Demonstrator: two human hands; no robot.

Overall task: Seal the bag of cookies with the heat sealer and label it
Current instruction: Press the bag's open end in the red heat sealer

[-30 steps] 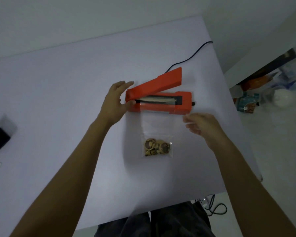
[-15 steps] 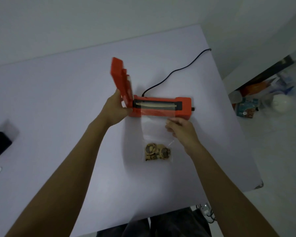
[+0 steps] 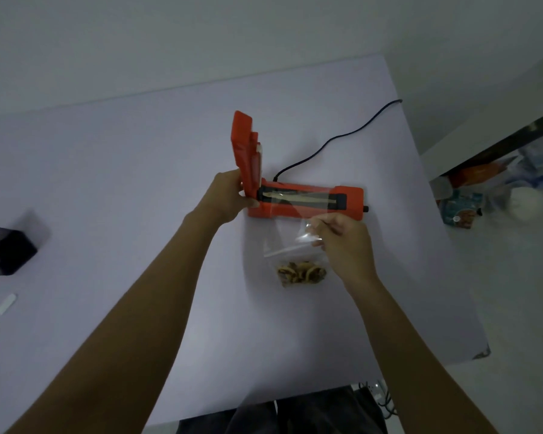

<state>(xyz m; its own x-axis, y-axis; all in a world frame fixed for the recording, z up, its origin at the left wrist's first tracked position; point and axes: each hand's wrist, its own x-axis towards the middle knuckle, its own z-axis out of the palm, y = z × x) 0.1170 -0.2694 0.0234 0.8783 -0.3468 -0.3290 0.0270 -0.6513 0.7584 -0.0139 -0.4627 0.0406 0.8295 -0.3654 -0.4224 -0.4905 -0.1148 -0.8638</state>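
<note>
Cookies (image 3: 301,272) sit bunched at the near end of a clear bag (image 3: 290,236) that lies on the white surface (image 3: 138,183), its open end reaching over the orange heat sealer (image 3: 308,202) so the mouth can rest on the sealing strip. Left hand (image 3: 224,198) holds the raised lid at its hinge end, keeping the jaws apart. Right hand (image 3: 342,236) has a narrow grip pinching the bag's right edge, seemingly to pull the film flat, though the clear plastic is hard to trace.

Looks like a home room: plain white table (image 3: 138,183) sitting against bare wall (image 3: 170,42), household clutter (image 3: 489,189) lying on floor (image 3: 521,308) at right.
</note>
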